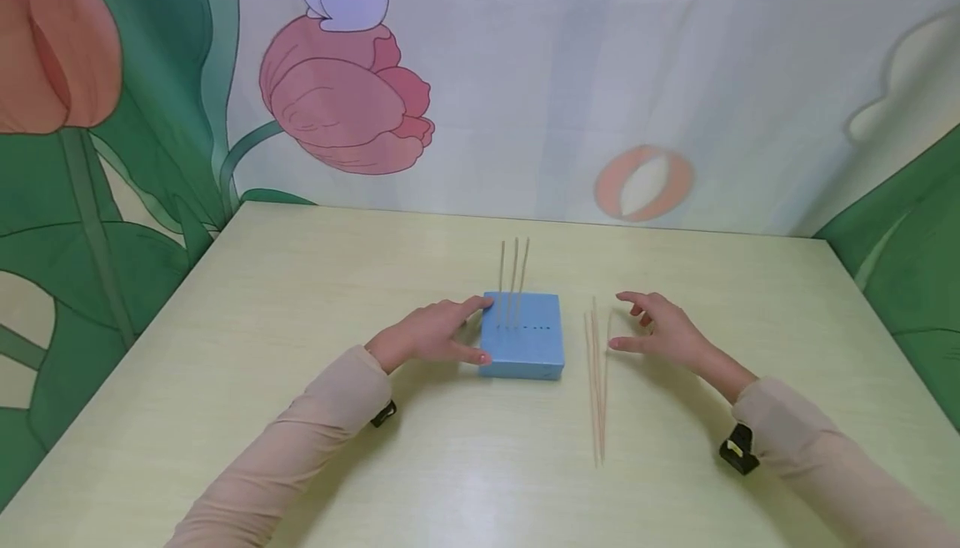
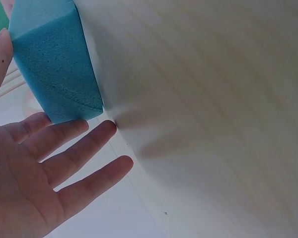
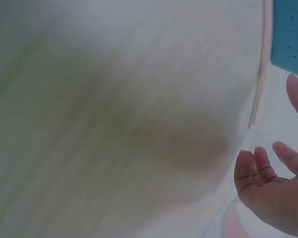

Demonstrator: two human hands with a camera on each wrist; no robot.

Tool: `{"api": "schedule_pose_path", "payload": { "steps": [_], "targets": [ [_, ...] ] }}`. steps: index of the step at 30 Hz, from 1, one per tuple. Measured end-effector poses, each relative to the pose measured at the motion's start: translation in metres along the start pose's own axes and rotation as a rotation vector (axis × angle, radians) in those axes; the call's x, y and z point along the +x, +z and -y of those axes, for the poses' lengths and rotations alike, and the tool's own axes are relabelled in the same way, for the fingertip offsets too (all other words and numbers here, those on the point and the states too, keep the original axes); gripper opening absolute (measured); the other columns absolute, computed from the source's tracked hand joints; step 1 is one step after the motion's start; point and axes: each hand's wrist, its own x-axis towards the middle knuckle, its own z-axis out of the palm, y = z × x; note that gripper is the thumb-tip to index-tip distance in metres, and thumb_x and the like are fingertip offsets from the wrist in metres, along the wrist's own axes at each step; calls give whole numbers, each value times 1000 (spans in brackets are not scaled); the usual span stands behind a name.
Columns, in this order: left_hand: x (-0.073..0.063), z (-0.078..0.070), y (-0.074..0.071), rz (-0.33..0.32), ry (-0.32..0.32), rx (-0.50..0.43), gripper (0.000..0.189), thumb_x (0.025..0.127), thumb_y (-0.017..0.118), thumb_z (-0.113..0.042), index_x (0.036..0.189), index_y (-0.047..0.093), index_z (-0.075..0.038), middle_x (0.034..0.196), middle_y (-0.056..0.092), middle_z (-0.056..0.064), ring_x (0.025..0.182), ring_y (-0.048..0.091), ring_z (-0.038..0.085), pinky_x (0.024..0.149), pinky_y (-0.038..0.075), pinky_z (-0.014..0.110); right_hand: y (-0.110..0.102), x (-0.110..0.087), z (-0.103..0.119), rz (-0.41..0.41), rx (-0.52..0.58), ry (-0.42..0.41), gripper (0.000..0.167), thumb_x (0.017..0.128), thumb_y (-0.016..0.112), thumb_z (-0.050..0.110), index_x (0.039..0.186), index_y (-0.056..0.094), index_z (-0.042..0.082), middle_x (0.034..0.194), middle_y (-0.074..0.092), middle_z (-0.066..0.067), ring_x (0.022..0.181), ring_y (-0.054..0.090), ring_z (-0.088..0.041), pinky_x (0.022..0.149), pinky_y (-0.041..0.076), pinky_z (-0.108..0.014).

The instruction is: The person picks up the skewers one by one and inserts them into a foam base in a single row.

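Observation:
A light blue foam block (image 1: 536, 348) lies on the table with a row of small holes in its top. Three thin wooden sticks (image 1: 513, 268) stand upright in the holes at the left of that row. My left hand (image 1: 435, 333) touches the block's left side, thumb at the near corner and index finger at the far one; the fingers are spread and nearly straight in the left wrist view. To the right, several loose sticks (image 1: 598, 381) lie close together, pointing away from me. Just right of them hovers my right hand (image 1: 671, 335), thumb and fingers apart, holding nothing.
The pale wood-grain table (image 1: 300, 298) meets a printed cloth (image 1: 510, 98) with flowers and leaves along its far edge. Black wrist straps (image 1: 738, 450) show under both sleeves.

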Motion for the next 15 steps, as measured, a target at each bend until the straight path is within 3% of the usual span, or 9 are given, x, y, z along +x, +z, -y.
{"api": "schedule_pose_path", "payload": {
  "steps": [8,15],
  "targets": [
    [1,-2,0,10,-1,10,86,78,66,-49,144,25,-13,127,51,14,112,52,27,85,43,40,10,-4,-10,53,-63,19,87,71,76,38,135,36,-5,103,44,-20,95,37,-34,74,35,-42],
    [1,-1,1,3,-3,10,85,79,65,-49,144,25,-12,126,51,15,111,52,27,86,43,40,11,-2,-3,92,-101,27,90,71,76,41,136,34,-5,109,39,-23,99,32,-36,76,35,-44]
  ]
}}
